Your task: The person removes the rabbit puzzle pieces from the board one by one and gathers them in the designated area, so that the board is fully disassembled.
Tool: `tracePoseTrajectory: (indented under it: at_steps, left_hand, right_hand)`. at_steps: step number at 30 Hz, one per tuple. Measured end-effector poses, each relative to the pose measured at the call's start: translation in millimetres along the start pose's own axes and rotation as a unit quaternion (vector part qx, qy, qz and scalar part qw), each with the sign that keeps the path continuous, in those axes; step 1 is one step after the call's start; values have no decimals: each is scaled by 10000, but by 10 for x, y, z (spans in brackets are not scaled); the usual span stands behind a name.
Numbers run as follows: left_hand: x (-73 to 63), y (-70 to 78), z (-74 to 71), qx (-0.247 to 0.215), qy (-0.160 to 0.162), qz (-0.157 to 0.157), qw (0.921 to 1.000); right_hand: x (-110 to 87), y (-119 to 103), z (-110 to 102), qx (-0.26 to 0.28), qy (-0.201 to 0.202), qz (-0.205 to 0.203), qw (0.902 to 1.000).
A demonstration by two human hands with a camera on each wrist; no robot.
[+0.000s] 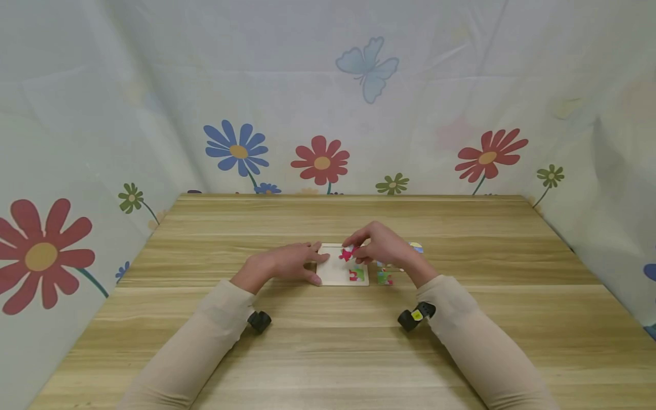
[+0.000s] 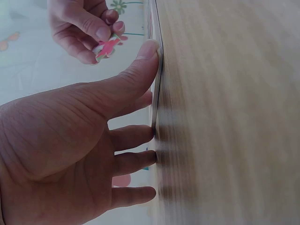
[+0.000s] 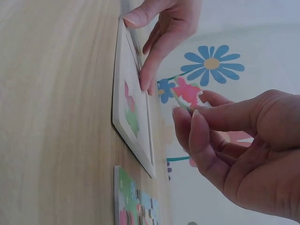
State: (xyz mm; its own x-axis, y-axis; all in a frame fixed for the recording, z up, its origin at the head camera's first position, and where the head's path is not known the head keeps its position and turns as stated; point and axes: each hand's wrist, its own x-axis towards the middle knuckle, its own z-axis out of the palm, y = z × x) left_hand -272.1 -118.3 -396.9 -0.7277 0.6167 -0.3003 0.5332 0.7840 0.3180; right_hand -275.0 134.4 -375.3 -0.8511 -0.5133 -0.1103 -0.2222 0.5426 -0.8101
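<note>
A pink-and-green jigsaw puzzle piece [image 1: 346, 254] is pinched between the thumb and fingers of my right hand [image 1: 383, 245]. In the right wrist view the jigsaw piece [image 3: 188, 92] is tilted, held above the board's surface. Below it lies a shallow pale puzzle board [image 1: 333, 275] with a raised rim. One green-and-pink piece [image 1: 357, 275] sits in the board's near right corner. My left hand [image 1: 294, 262] rests at the board's left side, its fingers spread and fairly straight. Its thumb touches the near left corner, and a fingertip reaches over the inner surface.
Several loose jigsaw pieces [image 1: 385, 278] lie on the wooden table [image 1: 318, 353] just right of the board, partly hidden under my right hand and wrist. Another piece [image 1: 416, 247] shows beyond that wrist. A flower-printed curtain [image 1: 277, 85] hangs behind the table.
</note>
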Motion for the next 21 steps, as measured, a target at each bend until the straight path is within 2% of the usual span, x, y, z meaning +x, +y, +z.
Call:
tracePoseTrajectory:
  at_steps: [8, 16, 21]
  left_hand:
    - [-8, 24, -11, -10, -41, -17, 10000]
    - [-14, 25, -10, -74, -25, -64, 9999]
    - [-15, 18, -8, -78, -19, -118, 9999]
  right_hand:
    - [-15, 14, -39, -121, 74, -266, 9995]
    - [-46, 11, -85, -365, 317, -82, 9988]
    - [-75, 17, -120, -390, 312, -86, 9987]
